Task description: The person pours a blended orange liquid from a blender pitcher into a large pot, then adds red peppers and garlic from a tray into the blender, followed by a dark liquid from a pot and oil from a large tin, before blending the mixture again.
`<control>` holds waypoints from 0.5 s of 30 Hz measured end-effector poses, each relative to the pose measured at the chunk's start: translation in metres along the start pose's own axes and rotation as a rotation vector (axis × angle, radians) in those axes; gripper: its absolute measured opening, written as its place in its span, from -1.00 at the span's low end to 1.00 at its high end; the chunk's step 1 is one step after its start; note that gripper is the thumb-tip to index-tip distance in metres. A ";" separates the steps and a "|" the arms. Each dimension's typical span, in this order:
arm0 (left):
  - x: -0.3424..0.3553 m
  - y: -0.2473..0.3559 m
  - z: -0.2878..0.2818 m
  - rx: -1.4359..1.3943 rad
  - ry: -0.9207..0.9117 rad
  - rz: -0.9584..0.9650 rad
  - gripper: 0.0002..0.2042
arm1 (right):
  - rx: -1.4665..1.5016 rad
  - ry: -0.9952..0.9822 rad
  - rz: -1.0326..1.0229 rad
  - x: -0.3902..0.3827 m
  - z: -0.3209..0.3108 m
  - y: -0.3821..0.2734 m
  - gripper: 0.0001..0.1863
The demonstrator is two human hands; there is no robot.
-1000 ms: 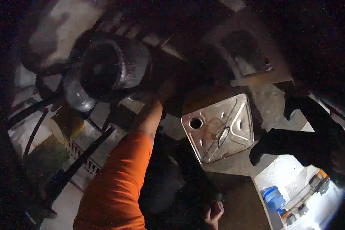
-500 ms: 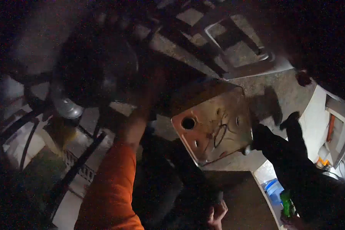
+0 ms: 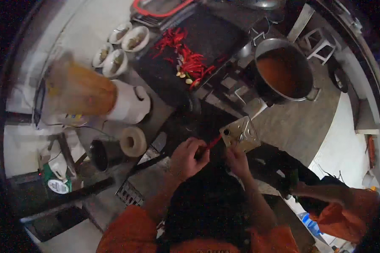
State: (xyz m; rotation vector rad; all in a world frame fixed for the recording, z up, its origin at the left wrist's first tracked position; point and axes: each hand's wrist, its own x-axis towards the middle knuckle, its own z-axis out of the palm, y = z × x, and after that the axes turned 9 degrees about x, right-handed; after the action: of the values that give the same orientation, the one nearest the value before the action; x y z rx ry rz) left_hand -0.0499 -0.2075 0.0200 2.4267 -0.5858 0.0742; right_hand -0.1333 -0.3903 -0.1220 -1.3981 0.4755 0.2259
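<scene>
My left hand (image 3: 190, 158) is closed around the dark end of a slim red chili pepper (image 3: 214, 142), whose tip points toward the right. Close beside it, my right hand (image 3: 237, 161) has its fingers curled together, but I cannot make out what is in them. Just beyond that hand is a square, dull metal tin (image 3: 241, 134) with a round hole in its top. Farther off, red chili strips (image 3: 190, 59) lie heaped on a dark tabletop (image 3: 213, 36). Pale garlic cloves (image 3: 188, 80) lie at their near edge.
A blender (image 3: 86, 90) with orange-brown contents stands at left, near several white bowls (image 3: 135, 38). A large pot (image 3: 259, 50) holds orange-brown liquid at far right. Another person's orange sleeve (image 3: 342, 219) is close on my right. A green scale (image 3: 57, 177) is at lower left.
The view has lifted and brightened. My left arm, stretched forward into the dark before, is drawn back, and both hands are together before me, the left with a red chili pepper.
</scene>
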 end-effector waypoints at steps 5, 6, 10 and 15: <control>-0.011 0.032 -0.102 0.021 -0.003 0.215 -0.82 | 0.243 -0.382 -0.276 -0.047 0.062 -0.210 -0.89; -0.015 0.035 -0.115 0.031 0.015 0.233 -0.82 | 0.105 -0.450 -0.310 -0.052 0.066 -0.220 -0.90; -0.028 0.035 -0.155 -0.063 -0.160 0.279 -0.82 | 0.104 -0.471 -0.279 -0.076 0.073 -0.229 -0.88; -0.042 0.008 -0.191 -0.025 -0.344 0.203 -0.84 | 0.217 -0.152 -0.289 -0.076 0.069 -0.178 -0.89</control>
State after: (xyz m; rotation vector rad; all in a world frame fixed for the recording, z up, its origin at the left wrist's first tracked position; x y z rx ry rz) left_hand -0.0743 -0.0831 0.1684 2.3630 -0.9789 -0.2705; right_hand -0.1115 -0.3436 0.0772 -1.2091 0.1629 0.0425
